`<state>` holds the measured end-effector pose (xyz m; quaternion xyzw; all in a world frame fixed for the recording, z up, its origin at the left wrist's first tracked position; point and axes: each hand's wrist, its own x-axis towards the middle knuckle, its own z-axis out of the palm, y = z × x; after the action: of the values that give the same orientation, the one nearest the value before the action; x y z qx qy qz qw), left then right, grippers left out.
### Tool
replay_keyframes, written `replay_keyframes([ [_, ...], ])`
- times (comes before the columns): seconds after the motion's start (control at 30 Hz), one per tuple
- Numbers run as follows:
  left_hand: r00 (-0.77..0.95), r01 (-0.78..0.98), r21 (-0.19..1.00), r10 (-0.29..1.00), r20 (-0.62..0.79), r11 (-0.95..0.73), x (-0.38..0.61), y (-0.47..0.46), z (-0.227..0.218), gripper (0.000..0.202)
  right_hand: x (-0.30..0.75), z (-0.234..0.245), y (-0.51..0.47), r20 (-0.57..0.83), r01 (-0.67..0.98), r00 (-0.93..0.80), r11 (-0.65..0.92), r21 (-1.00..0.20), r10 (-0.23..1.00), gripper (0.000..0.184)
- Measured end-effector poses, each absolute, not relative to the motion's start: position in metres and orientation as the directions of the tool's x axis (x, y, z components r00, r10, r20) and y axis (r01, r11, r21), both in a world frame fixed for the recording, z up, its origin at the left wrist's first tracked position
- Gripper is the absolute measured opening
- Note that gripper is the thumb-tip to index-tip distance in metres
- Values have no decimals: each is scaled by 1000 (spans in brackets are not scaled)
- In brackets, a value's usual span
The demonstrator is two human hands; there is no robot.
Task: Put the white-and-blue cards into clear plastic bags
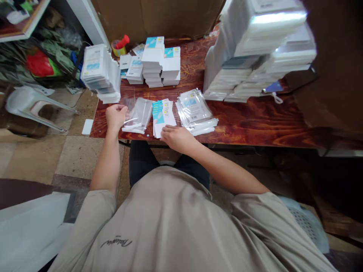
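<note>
My left hand (115, 119) is near the left front corner of the bench (283, 126). Its thumb and finger are pressed together, and they seem to pinch the edge of a clear bag (130, 105), but the film is so thin that I cannot tell if it is one layer or two. Just beside it, a pile of clear bags (143, 111) lies flat close to the front edge.

My right hand (177, 136) reaches over the front edge, and its fingertips rest on the lower right part of the cards (159, 118). These cards are fanned between the pile of clear bags and the bagged cards (195, 105). The fingers lie rather close to each other; whether they grip one card or only press on it, I cannot tell.

For doing this well, I think the left pinch should be light and should take only a single bag, because such film easily clings to its neighbour and wrinkles. The right fingertips should press softly, so that one card can be separated and the fan does not slide over the front edge. Touching the printed side less would also leave fewer marks.
</note>
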<state>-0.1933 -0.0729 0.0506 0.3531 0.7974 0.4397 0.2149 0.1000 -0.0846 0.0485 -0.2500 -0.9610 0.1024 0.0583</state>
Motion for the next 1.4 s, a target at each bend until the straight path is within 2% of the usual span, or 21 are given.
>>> replay_keyframes([
  [0.07, -671, 117, 973, 738, -72, 201, -185, -70, 48, 8, 106, 47, -82, 233, 506, -767, 787, -352, 598, 28],
  [0.1, -679, 34, 991, 731, -71, 127, -180, -68, 47, 9, 110, 47, -80, 336, 532, -646, 720, -446, 686, 29],
  [0.17, -691, -73, 997, 720, -68, 24, -169, -66, 48, 13, 117, 50, -80, 468, 484, -266, 536, -692, 843, 30],
  [0.23, -697, -125, 991, 715, -58, -41, -158, -65, 50, 21, 123, 53, -81, 384, 248, 21, 367, -897, 923, 32],
  [0.3, -697, -145, 986, 716, -46, -78, -147, -65, 53, 30, 126, 54, -85, 198, 5, 28, 198, -980, 980, 38],
  [0.37, -691, -152, 984, 722, -39, -92, -137, -65, 56, 35, 127, 52, -88, 51, -88, -105, 41, -995, 993, 42],
  [0.43, -672, -166, 982, 739, -45, -90, -126, -66, 58, 36, 124, 47, -90, -5, -100, -149, -20, -995, 989, 44],
  [0.63, -621, -246, 967, 777, -105, -66, -94, -69, 58, 34, 105, 35, -89, 116, -64, 104, 124, -990, 988, 45],
  [0.73, -587, -285, 955, 803, -104, -84, -86, -70, 55, 36, 96, 30, -92, 110, -117, 114, 123, -985, 987, 48],
  [0.83, -546, -315, 945, 832, -102, -90, -87, -72, 57, 38, 100, 25, -90, 53, -207, -153, 20, -978, 987, 50],
  [0.9, -495, -334, 940, 862, -109, -73, -88, -77, 61, 39, 107, 22, -86, 15, -195, -381, -64, -979, 925, 52],
  [0.97, -417, -364, 929, 905, -90, -75, -82, -85, 66, 42, 111, 22, -80, 25, -189, -457, -69, -980, 889, 54],
  [1.07, -321, -403, 910, 946, -37, -101, -62, -99, 68, 49, 106, 24, -75, 116, -238, -323, 39, -971, 939, 63],
  [1.13, -289, -391, 914, 957, -12, -107, -47, -107, 64, 51, 98, 27, -74, 148, -211, -234, 98, -973, 961, 67],
  [1.27, -270, -295, 950, 963, 19, -101, -34, -114, 48, 50, 90, 31, -75, 167, -91, -159, 155, -984, 973, 48],
  [1.4, -138, -297, 955, 989, -48, 4, -45, -117, 45, 57, 95, 37, -74, 81, -166, -177, 51, -985, 981, 43],
])
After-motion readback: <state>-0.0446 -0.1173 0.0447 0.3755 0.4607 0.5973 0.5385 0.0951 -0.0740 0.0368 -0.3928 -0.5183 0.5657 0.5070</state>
